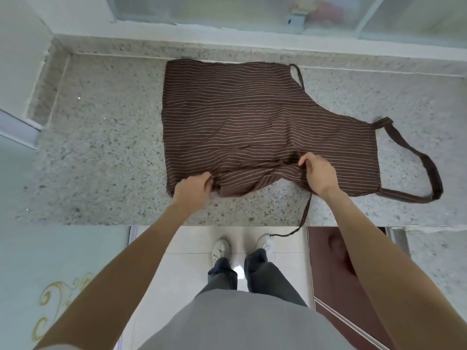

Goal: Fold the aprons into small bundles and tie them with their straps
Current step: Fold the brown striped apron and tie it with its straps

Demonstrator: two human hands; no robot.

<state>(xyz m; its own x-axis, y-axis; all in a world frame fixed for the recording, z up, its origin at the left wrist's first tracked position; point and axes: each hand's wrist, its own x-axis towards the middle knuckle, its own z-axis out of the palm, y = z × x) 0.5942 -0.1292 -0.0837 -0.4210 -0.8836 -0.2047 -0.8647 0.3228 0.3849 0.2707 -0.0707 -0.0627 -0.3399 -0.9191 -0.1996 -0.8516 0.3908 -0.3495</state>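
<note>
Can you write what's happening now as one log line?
step: first fold | apron: flat on counter | left hand: pinches near edge | right hand: pinches near edge | waist strap: hangs off counter

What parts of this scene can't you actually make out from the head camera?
- Near edge of the apron: covered by the left hand and right hand gripping it.
- Waist strap: its start is hidden under the right hand.
- Things behind the frosted window: blurred.
- Other aprons: none in view.
</note>
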